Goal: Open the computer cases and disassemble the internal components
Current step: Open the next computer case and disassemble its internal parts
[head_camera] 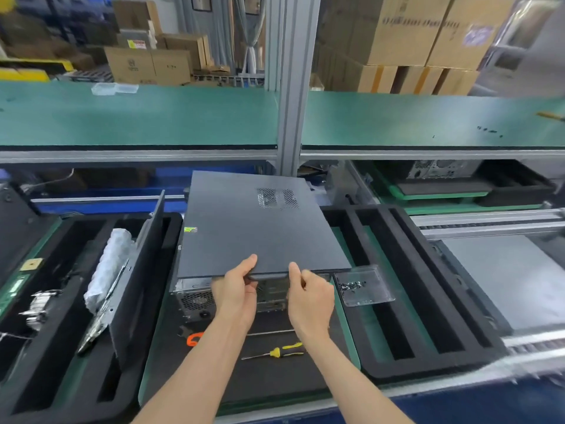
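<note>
A dark grey computer case (pixel 195 298) lies flat on the black mat at centre, its rear face with vents toward me. Its grey side panel (pixel 253 234), with a small vent grille, sits on top and sticks out past the rear edge. My left hand (pixel 237 289) grips the panel's near edge handle, thumb on top and fingers curled beneath. My right hand (pixel 308 296) grips the same edge just to the right, thumb on top as well.
A yellow-handled screwdriver (pixel 276 352) and an orange tool (pixel 193 339) lie on the mat in front of the case. A clear tray with screws (pixel 363 287) sits to the right. Black foam slotted trays (pixel 406 289) flank both sides; the left one holds a removed panel (pixel 140 270) and a wrapped part (pixel 107 267).
</note>
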Tool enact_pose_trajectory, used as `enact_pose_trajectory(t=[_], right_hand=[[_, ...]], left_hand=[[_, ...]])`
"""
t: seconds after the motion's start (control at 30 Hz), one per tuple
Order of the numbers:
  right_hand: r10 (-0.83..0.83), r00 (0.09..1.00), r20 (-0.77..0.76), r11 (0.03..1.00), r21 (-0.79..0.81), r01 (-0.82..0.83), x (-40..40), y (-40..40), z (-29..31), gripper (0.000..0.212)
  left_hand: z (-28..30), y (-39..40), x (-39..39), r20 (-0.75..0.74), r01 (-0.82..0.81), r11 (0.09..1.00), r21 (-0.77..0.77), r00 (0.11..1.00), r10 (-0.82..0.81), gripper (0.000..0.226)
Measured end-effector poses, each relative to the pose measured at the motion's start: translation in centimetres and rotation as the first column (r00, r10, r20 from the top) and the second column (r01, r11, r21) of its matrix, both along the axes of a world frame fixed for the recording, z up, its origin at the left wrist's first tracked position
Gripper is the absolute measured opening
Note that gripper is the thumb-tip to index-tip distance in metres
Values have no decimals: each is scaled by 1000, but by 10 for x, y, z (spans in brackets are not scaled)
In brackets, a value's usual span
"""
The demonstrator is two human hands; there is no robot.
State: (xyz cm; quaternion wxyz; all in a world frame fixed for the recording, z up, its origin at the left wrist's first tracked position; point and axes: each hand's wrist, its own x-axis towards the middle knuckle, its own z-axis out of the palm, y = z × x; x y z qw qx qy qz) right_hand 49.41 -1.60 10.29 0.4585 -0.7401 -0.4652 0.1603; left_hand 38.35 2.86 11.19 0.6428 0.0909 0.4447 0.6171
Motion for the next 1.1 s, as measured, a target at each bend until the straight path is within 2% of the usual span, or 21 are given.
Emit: enact_pose_trajectory(t=[0.07, 0.1, 0.17, 0.23, 0.27, 0.33, 0.4, 0.5, 0.6, 0.67, 0.8, 0.83, 0.93, 1.0, 1.1], right_hand=[[4, 940, 342, 975, 207, -80, 17, -3, 9, 11], [16, 875, 484, 965, 221, -140, 24, -1, 15, 29], [99, 734, 672, 971, 94, -218, 42, 9, 26, 66], [152, 598, 787, 980, -42, -195, 59, 17, 38, 78], [149, 540, 828, 985, -73, -159, 68, 20, 43, 72], [86, 428, 899, 995, -56, -83, 85, 20, 56, 48], [7, 374, 927, 1000, 0, -18, 105, 17, 68, 28], [54, 392, 919, 989, -103, 106, 143, 15, 88, 24], [119, 434, 893, 955, -223, 197, 185, 14, 101, 18], [84, 481, 872, 943, -225, 243, 216, 15, 109, 23], [-52, 598, 800, 920, -195, 340, 275, 12, 126, 25], [-71, 619, 782, 909, -204, 362, 288, 11, 127, 24], [-105, 663, 742, 881, -240, 409, 317, 9, 125, 20], [-95, 671, 735, 869, -268, 417, 329, 9, 119, 19], [-71, 687, 723, 853, -313, 417, 340, 16, 110, 19]], left_hand=[[14, 5, 10, -36, 40, 998, 46, 999, -38, 24], [22, 9, 17, -63, 65, 995, 74, 996, -60, 30], [36, 15, 33, -113, 111, 984, 137, 989, -95, 36], [50, 20, 52, -156, 135, 975, 175, 982, -108, 30], [55, 22, 61, -180, 161, 969, 185, 975, -128, 26], [65, 25, 81, -229, 249, 947, 204, 953, -201, 17], [72, 29, 99, -243, 380, 896, 231, 914, -325, 7], [76, 36, 122, -217, 599, 767, 230, 800, -560, 26], [62, 43, 135, -346, 730, 665, 156, 671, -656, 36], [46, 44, 141, -419, 771, 626, 117, 610, -672, 42], [24, 39, 153, -511, 805, 588, 78, 539, -670, 25], [18, 40, 156, -552, 813, 577, 75, 516, -655, 30], [9, 45, 166, -671, 836, 548, 32, 424, -608, 37], [5, 49, 171, -695, 848, 529, 13, 388, -605, 48], [4, 53, 181, -723, 881, 474, -15, 318, -613, 41]])
